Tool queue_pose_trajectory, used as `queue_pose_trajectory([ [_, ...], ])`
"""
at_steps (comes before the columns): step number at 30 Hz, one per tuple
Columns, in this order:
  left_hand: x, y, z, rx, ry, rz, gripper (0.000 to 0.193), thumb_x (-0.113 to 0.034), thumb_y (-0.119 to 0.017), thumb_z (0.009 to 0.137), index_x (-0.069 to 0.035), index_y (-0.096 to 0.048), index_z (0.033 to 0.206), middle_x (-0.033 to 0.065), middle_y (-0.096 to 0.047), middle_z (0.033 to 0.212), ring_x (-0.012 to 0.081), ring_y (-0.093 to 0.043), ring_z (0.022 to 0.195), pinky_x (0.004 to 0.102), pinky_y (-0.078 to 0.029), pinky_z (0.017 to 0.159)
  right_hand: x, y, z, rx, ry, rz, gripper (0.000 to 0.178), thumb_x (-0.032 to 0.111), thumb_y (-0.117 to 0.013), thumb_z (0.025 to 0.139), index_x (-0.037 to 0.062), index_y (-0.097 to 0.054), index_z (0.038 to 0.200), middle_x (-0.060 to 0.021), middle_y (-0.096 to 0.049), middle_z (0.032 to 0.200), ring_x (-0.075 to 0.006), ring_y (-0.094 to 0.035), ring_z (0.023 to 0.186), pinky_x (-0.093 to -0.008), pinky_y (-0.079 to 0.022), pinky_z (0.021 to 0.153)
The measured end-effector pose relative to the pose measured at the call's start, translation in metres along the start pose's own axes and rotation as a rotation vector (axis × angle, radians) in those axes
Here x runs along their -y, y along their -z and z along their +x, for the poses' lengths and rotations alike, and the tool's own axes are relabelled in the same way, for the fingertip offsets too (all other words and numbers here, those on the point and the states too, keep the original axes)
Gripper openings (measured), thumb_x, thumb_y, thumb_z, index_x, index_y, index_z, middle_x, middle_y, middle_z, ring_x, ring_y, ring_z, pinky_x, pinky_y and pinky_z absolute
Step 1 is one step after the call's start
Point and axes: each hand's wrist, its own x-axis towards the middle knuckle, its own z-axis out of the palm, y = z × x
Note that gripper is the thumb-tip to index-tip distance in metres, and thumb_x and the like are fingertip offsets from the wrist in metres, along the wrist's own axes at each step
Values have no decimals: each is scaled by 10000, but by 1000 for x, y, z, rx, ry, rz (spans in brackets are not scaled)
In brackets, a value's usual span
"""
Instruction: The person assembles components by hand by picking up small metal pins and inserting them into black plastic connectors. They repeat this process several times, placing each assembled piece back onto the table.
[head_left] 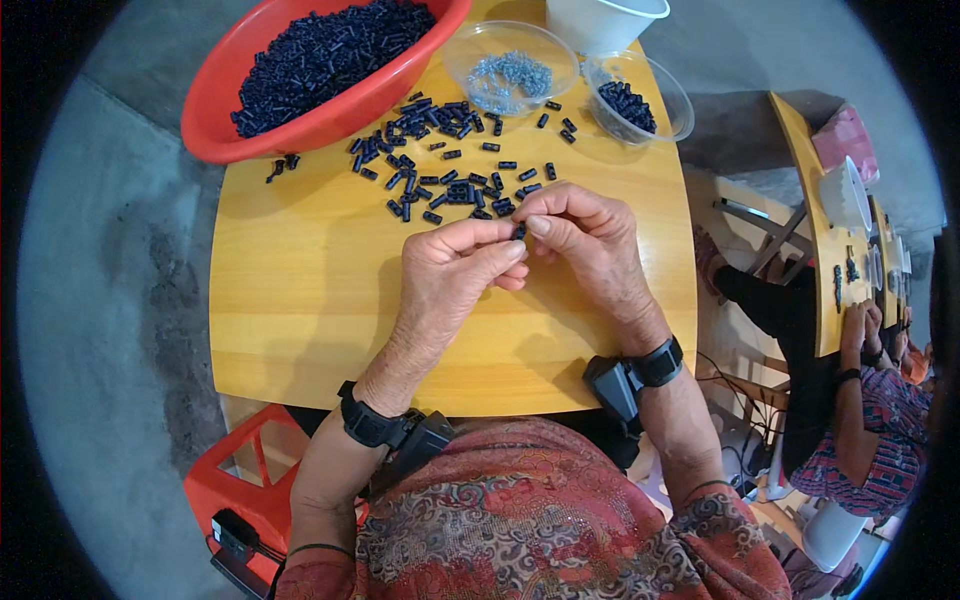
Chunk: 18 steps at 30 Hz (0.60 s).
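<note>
My left hand [445,270] and my right hand [597,250] meet above the wooden table [300,340], fingertips pinched together. Between them is a small black plastic piece [519,231], mostly covered by thumbs and fingers, so its exact shape is hard to make out. Just beyond my fingers, many loose short black tube-like pieces [452,155] lie scattered across the tabletop. A few of them form a small cluster [460,192] close to my left fingers.
At the far left stands a red basin [345,128] heaped with black pieces. Beside it are a clear bowl [462,50] of small bluish transparent parts, another clear bowl [672,105] holding black pieces, and a white tub [605,28]. Rightward, a person [870,425] works at another table [805,220].
</note>
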Motion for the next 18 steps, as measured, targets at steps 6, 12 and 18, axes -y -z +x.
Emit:
queue_pose_trajectory([
  [6,-1,-1,-1,28,31,35,199,-40,-682,850,49,-655,1025,135,-702,875,172,-690,725,286,-590,650,1,6,2,47,-52,-35,94,97,-655,894,6,-675,908,7,-626,775,-64,-556,694,-221,-472,640],
  [12,1,0,0,83,45,24,166,-41,-681,857,49,-676,996,113,-695,845,141,-682,715,239,-576,627,6,11,1,106,-72,-54,60,53,-659,867,0,-678,887,-6,-632,795,-72,-568,719,-229,-475,656],
  [18,4,-3,-1,79,52,72,140,-65,-705,846,35,-695,943,95,-697,830,108,-662,677,211,-539,584,12,16,0,166,111,-241,41,33,-672,831,10,-683,863,-36,-643,803,-113,-592,763,-257,-484,699],
])
